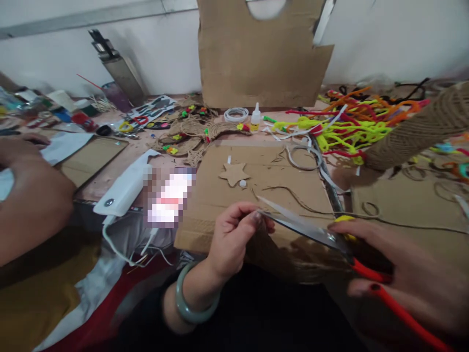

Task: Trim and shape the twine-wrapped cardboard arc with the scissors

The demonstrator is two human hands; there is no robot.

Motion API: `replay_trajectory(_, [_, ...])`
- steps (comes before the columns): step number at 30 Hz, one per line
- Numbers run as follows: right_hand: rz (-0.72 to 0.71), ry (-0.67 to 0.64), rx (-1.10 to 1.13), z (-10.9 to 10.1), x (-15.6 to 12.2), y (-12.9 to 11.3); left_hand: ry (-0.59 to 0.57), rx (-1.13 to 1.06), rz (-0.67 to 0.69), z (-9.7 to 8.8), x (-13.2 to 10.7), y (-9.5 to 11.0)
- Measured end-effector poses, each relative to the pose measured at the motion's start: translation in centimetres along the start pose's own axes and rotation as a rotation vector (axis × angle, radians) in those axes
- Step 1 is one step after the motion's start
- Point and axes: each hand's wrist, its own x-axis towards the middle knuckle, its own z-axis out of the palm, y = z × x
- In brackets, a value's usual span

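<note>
In my right hand is a pair of scissors with red and yellow handles, their blades spread and pointing left. My left hand, a pale green bangle on its wrist, is closed in a pinch at the tip of the lower blade. Whatever sits between those fingertips is too small to make out. Beyond the hands, a cardboard star lies on a cardboard sheet, with a small white cap beside it. A strand of brown twine trails across the sheet to the right.
At the left, another person's hand rests by a cardboard piece. A white power bank is cabled to a lit phone. Behind stand a glue bottle and bright pipe cleaners; a twine cone is right.
</note>
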Motion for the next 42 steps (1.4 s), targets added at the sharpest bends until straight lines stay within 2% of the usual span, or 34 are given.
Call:
replay_trajectory(4, [-0.079,0.058,-0.158,0.0,-0.3,0.1,0.023,-0.022,0.019,-0.2,-0.1,-0.3])
replay_trajectory(11, [-0.099,0.092,-0.333,-0.4,-0.5,-0.7,0.013,-0.045,0.039,-0.2,-0.3,-0.6])
replay_trajectory(17, [-0.137,0.119,-0.257,-1.2,-0.2,-1.4,0.005,0.082,0.09,-0.5,-0.6,-0.6])
replay_trajectory(23, [-0.148,0.083,-0.2,-1.3,-0.2,-1.3,-0.006,0.088,0.076,-0.5,-0.9,-0.5])
replay_trajectory(30, [-0.145,0.105,-0.162,-1.6,0.1,-1.7,-0.006,0.101,0.062,-0.4,-0.7,-0.3])
replay_trajectory(32, [-0.105,0.083,-0.141,-1.6,0.5,-1.4,-0.017,0.061,0.034,-0.2,-0.5,-0.1])
replay_trajectory(38, [0.227,-0.072,-0.2,0.2,2.8,0.7,-0.021,-0.053,-0.061,0.2,-0.3,0.3])
replay_trajectory(42, [0.328,-0.171,-0.227,1.7,5.0,1.7,-0.004,-0.056,-0.088,0.0,-0.3,0.3])
